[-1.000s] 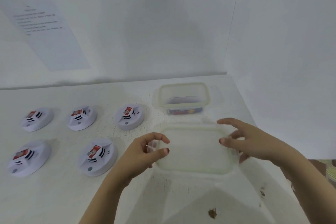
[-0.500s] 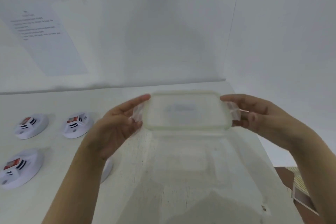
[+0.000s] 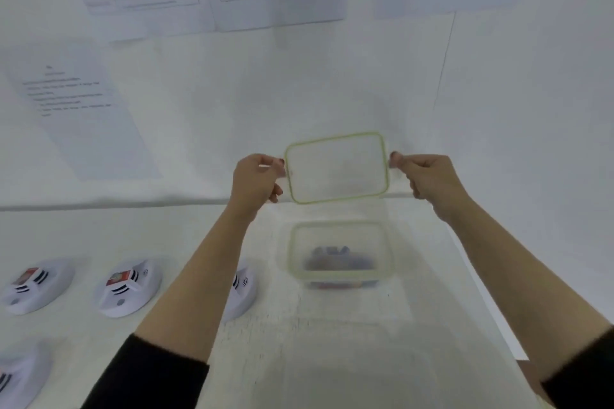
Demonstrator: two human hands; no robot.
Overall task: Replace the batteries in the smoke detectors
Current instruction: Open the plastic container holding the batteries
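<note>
lid [image 3: 336, 168] pinched between left hand [image 3: 257, 178] and right hand [image 3: 427, 174].

Left hand [image 3: 257, 176], right hand [image 3: 428, 176] lifted lid [image 3: 335, 168] above container [image 3: 339, 277], tilted upright.

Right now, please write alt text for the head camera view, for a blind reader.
A person's left hand and right hand hold a clear green-rimmed lid by its short edges, in the air above an open clear container on a white table. White smoke detectors lie to the left.
</note>
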